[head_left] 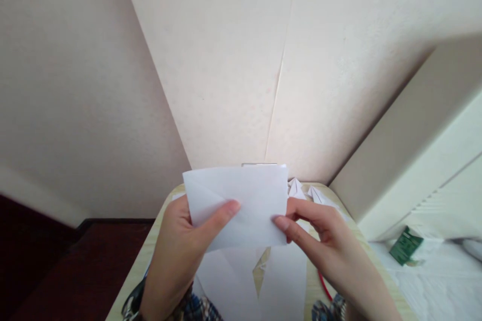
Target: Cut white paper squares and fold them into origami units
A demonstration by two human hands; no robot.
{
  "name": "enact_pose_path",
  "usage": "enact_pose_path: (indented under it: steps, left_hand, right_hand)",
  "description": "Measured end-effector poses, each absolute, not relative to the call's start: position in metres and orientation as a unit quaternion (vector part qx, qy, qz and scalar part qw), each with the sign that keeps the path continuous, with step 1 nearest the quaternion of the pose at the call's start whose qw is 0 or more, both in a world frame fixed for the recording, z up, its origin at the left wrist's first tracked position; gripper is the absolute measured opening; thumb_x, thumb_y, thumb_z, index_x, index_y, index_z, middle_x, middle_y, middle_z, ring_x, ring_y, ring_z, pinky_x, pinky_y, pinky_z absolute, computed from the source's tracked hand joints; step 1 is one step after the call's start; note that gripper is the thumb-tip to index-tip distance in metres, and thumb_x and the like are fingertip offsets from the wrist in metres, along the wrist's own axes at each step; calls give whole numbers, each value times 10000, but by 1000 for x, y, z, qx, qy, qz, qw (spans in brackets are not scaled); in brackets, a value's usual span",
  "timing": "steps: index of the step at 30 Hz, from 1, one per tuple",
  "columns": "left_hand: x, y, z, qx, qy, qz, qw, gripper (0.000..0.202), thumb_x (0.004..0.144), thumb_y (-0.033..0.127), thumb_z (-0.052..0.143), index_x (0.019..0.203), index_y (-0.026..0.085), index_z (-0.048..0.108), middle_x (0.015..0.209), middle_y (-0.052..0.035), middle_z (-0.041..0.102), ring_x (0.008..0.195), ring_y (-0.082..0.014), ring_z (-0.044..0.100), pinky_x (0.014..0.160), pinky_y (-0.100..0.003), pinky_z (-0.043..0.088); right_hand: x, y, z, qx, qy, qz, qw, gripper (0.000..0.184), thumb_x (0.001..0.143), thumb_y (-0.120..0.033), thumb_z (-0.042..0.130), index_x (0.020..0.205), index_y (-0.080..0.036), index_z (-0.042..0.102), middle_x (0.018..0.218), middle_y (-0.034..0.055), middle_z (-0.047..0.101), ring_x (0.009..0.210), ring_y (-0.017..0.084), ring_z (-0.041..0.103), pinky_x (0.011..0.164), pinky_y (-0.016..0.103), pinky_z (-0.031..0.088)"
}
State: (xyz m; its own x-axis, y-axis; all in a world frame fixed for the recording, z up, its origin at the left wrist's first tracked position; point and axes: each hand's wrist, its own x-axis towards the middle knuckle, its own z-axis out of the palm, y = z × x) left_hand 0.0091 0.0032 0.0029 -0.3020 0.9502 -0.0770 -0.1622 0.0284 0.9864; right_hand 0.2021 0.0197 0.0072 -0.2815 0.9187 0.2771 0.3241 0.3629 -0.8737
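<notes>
A white sheet of paper (256, 185), folded to a rectangle with a faint diagonal crease, is held up above the small table. My left hand (181, 241) grips its left side, the thumb lying flat across the front and the other fingers hidden behind. At the lower right edge, my right hand (320, 233) pinches the paper between thumb and index finger. Below the hands, more white paper sheets (286, 281) lie on the light wood table (146, 261).
Folded white paper pieces (296, 189) rest at the table's back right. Part of a red curved object (324, 286) shows beside my right wrist. A wall (233, 85) stands behind the table. To the right, a green packet (406, 246) lies on a white surface.
</notes>
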Motion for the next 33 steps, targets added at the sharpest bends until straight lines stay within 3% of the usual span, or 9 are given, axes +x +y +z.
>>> enact_pose_path:
  steps: [7,14,18,24,28,32,33]
  left_hand:
    - [17,-3,16,398,583,560,433,206,587,345,871,708,194,801,681,-50,804,531,-202,709,463,-241,565]
    - [21,-5,18,450,593,552,376,126,637,346,805,631,223,776,644,-20,791,647,-239,760,537,-245,593]
    - [18,-2,16,478,600,545,339,126,659,346,789,645,221,774,642,-25,785,699,-265,774,498,-248,593]
    - [10,0,12,518,585,537,319,147,675,366,807,679,220,794,651,-11,793,544,-203,732,459,-224,584]
    - [3,-1,11,512,593,555,279,163,648,385,827,662,227,793,629,5,791,491,-194,712,406,-213,558]
    - [1,-3,16,490,598,586,244,161,627,375,847,629,223,792,581,15,775,445,-192,687,374,-214,531]
    - [1,-5,18,483,603,590,231,145,628,357,849,618,225,790,574,20,772,448,-187,686,383,-207,529]
  right_hand:
    - [201,18,7,-430,-691,370,448,305,872,-355,644,606,-211,602,608,-19,643,614,140,597,599,241,448]
    - [203,18,8,-424,-689,338,481,343,897,-310,619,572,-208,573,531,-42,597,535,105,556,539,218,396]
    - [203,20,10,-425,-699,329,472,346,903,-284,594,566,-206,574,521,-44,601,524,97,561,536,214,388]
    - [202,19,12,-426,-694,336,473,345,935,-296,554,601,-211,569,562,-39,619,564,103,589,579,220,420]
    - [222,22,4,-466,-724,335,383,256,962,-315,512,797,-214,679,649,-9,693,613,141,632,612,254,466]
    - [262,14,-39,-553,-779,264,134,281,904,-89,442,933,-222,687,936,43,767,894,195,702,836,323,515]
    - [272,8,-55,-569,-772,261,110,295,875,-59,445,936,-215,687,967,64,766,924,216,704,858,345,524]
